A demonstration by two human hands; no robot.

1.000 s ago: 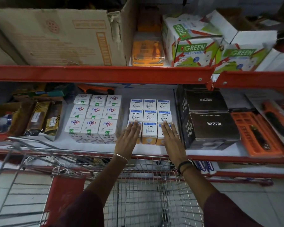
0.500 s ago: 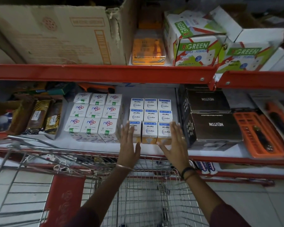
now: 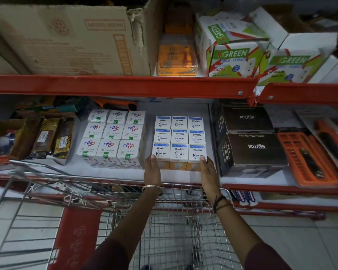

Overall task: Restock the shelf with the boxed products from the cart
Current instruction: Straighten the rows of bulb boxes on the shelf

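Note:
A block of small white Wipro bulb boxes (image 3: 179,138) stands three wide and three deep on the white middle shelf (image 3: 176,175). My left hand (image 3: 152,169) lies flat against the front left corner of the block, fingers straight. My right hand (image 3: 208,171) presses flat against the front right corner, fingertips at the top edge of the nearest box. Neither hand grips a box. Left of this block stands a similar block of white Nippo boxes (image 3: 112,133). The wire cart (image 3: 176,227) is below my arms; its basket bottom shows no boxes.
Two black Neuton boxes (image 3: 250,147) stand just right of the Wipro block. Orange tool trays (image 3: 308,156) lie farther right, brown packets (image 3: 47,137) at left. The red shelf rail (image 3: 121,84) above carries a large carton (image 3: 66,39) and green-white boxes (image 3: 232,49).
Both hands slid off the tops of the front boxes and apart, down to the front corners of the Wipro block. The view has moved slightly closer.

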